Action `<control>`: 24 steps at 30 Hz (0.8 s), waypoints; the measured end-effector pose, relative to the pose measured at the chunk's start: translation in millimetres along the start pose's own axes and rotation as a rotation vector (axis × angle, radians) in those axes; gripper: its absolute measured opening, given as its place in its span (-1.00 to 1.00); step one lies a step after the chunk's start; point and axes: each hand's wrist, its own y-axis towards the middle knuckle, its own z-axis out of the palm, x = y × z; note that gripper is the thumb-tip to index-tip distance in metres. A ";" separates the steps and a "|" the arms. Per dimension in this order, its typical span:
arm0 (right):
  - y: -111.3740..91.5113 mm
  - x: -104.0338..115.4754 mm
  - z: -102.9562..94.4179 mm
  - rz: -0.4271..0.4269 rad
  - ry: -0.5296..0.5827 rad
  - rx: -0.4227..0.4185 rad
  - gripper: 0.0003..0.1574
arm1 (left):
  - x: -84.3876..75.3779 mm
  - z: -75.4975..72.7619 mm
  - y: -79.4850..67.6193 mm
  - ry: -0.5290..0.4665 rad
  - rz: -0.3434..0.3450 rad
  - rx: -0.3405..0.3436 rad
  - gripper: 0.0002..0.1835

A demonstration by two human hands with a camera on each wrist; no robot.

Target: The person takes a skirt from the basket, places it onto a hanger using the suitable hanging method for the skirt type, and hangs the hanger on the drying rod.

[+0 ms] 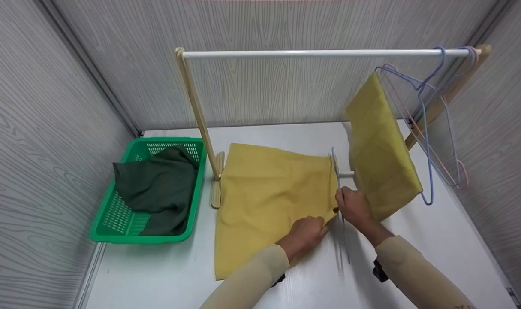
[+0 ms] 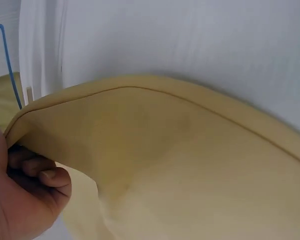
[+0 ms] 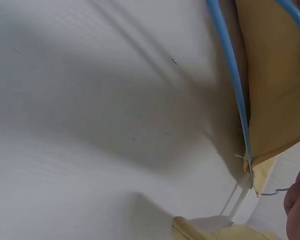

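Head view: the yellow cloth (image 1: 264, 193) lies flat on the white table (image 1: 436, 231), w/ its right edge by both hands. The left hand (image 1: 305, 234) pinches that bottom corner. The right hand (image 1: 354, 206) grips a thin blue hanger (image 1: 339, 189), long side running away from the person, just beside the cloth's edge.

Left wrist view: fingers (image 2: 40, 172) curl round the cloth's folded edge (image 2: 140, 90).

Right wrist view: the hanger wire (image 3: 232, 75) touches the cloth corner (image 3: 257, 167); the right hand is barely in view here, so can't tell its grip.

Both forearms reach forward in beige sleeves, the left hand (image 1: 305, 234) curled with fingers (image 2: 45, 172) pinching the yellow cloth (image 1: 269, 193), the right hand (image 1: 353, 207) closed just beside it at that cloth's corner.
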 end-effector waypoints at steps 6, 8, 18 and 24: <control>-0.3 5.3 3.6 -0.008 0.036 0.064 -0.57 | -12.2 4.5 3.3 0.257 0.074 0.032 -0.69; -0.3 7.9 3.5 -0.008 0.045 0.083 -0.58 | -13.4 5.3 3.0 0.307 0.104 0.024 -0.68; 15.0 33.0 -7.0 0.063 0.247 0.116 -0.55 | -4.5 10.1 -5.4 0.395 0.175 -0.363 -0.64; 15.3 37.7 -1.5 0.096 0.259 0.157 -0.58 | -9.9 11.9 -6.0 0.423 0.211 -0.120 -0.67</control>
